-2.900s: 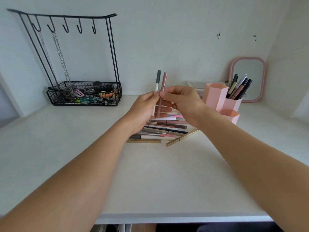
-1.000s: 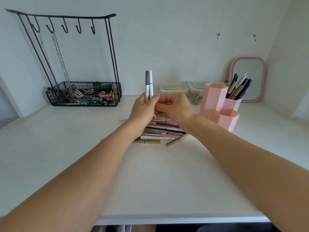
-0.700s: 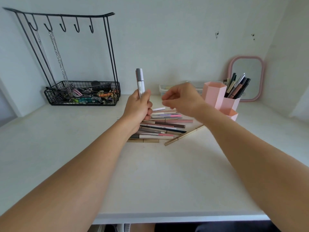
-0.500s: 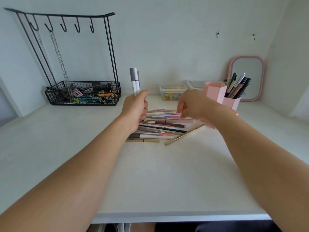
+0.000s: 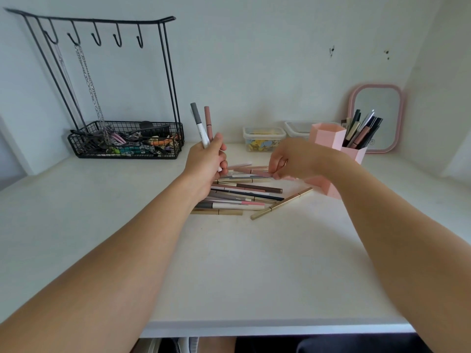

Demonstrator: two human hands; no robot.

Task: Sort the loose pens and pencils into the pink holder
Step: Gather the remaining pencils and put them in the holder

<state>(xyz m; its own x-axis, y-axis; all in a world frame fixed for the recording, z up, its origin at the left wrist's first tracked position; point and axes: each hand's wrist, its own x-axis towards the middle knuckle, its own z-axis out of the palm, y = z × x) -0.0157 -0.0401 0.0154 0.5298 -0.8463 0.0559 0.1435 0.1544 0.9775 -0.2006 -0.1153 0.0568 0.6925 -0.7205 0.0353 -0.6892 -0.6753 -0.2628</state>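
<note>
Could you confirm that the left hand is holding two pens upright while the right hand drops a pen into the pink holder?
Not quite: in the head view the right hand is down at the pile of pens on the desk, pinching one there, not at the pink holder. The left hand does hold two pens upright.

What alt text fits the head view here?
A person's left hand holds two pens upright while the right hand pinches a pink pen from the loose pile on a white desk, beside a pink holder.
</note>
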